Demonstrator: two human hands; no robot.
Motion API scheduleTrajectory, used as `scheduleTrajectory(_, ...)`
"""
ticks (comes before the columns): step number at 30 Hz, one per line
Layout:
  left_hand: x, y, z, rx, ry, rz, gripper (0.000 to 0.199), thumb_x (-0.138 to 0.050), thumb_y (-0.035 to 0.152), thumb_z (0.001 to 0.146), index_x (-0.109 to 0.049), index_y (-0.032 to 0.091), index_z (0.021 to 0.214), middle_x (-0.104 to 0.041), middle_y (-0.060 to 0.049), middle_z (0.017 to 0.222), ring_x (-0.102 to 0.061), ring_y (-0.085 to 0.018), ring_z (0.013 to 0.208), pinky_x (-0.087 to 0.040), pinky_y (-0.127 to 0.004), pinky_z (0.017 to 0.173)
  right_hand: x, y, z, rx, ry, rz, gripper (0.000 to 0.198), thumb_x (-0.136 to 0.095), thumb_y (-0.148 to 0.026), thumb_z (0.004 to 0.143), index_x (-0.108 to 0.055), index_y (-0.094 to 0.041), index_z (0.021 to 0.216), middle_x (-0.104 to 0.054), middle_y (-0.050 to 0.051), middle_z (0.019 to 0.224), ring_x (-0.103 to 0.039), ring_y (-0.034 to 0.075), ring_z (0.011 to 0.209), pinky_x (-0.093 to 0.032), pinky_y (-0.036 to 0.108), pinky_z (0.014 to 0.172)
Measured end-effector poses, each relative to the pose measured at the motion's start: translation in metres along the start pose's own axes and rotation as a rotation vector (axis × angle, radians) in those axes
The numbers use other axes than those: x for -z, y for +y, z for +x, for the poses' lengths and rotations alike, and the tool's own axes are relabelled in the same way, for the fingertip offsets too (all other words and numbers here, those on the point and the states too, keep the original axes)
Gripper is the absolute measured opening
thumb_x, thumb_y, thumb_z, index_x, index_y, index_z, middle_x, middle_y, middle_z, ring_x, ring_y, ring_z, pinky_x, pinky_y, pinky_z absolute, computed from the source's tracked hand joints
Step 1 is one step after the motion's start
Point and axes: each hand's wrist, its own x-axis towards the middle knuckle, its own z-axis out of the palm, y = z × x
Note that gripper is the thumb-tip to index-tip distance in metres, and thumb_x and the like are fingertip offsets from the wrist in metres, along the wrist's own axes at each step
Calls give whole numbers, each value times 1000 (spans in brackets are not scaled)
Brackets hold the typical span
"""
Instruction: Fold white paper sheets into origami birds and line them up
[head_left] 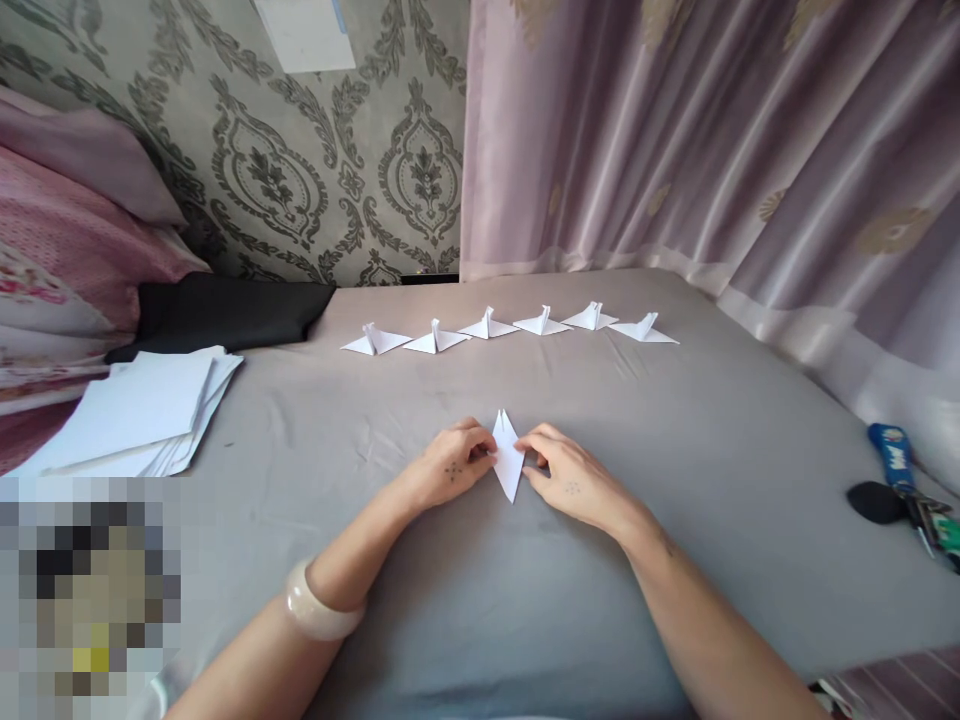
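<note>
And here, on the near side of the row of paper birds (489, 326), roughly opposite its middle, lies the folded paper diamond (508, 462), flat on the grey surface (637, 420), its split end aimed at the row and its single tip towards the person. The left hand (454, 465) is curled nearly closed, thumb and fingers lightly pinching the diamond's left edge, it seems. Over on the other edge, the right hand (566, 475) is half curled, index fingertip at the paper, thumb just beside it with a gap between; whether it truly grips, I cannot tell.

Six birds stand in that row, and left of it, nearer the person, sits the paper stack (142, 405). Off to the row's right, also nearer, a blue item (891, 455) lies by itself of the action.

So, the step in hand? I'd call it mid-fold: a slim base squared up, no neck or wings raised. The next move looks to call for delicacy: one hand steadying the body, the other bending a narrow split point upward, creasing it sharply without tearing that thin tip.
</note>
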Motion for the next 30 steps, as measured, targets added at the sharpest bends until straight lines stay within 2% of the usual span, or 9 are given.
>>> scheduleTrajectory(3,0,-2,0,-13,-9,21,19,-47,16,81,-63,19,90,-59,-6,94,-60,-14,73,-49,-26,70,0,1,0,13,-10,4,31,-49,-19,84,-60,-28,111,-60,3,111,-60,15,86,-45,28,75)
scheduleTrajectory(7,1,-3,-1,-24,-52,55,24,-53,13,74,-61,18,96,-57,-6,98,-58,-14,73,-50,-26,70,-1,3,1,25,-15,-16,31,-47,-18,86,-60,-28,111,-59,3,112,-60,15,90,-45,27,74)
scheduleTrajectory(13,2,-5,0,-73,-72,41,16,-55,27,85,-60,19,98,-56,-6,99,-59,-14,76,-49,-27,73,0,0,1,24,-2,-41,25,-42,-27,93,-61,-28,109,-59,4,111,-61,16,90,-43,29,77)
scheduleTrajectory(16,3,-5,1,-126,-63,56,19,-46,31,92,-61,19,95,-56,-5,96,-58,-14,78,-48,-25,74,2,-1,-1,51,-6,-53,30,-36,-22,94,-60,-27,112,-59,4,111,-60,16,90,-43,29,79)
scheduleTrajectory(19,3,-3,1,-147,-37,73,24,-39,26,95,-61,19,93,-56,-5,93,-58,-14,79,-45,-25,74,3,-2,-2,71,-12,-76,31,-41,-18,89,-59,-26,113,-59,4,111,-60,16,89,-43,28,77)
scheduleTrajectory(23,1,-1,1,-83,0,51,20,-43,22,91,-62,18,87,-56,-4,89,-55,-12,69,-42,-23,66,0,-3,2,11,35,-61,18,-49,-27,89,-63,-26,99,-60,2,102,-59,15,79,-41,27,70)
scheduleTrajectory(30,-4,2,5,106,60,1,25,-48,29,89,-66,16,78,-57,-3,85,-53,-12,67,-41,-24,66,-6,-3,11,-88,125,-10,22,-46,-31,90,-63,-24,78,-60,-1,84,-55,12,69,-37,25,64)
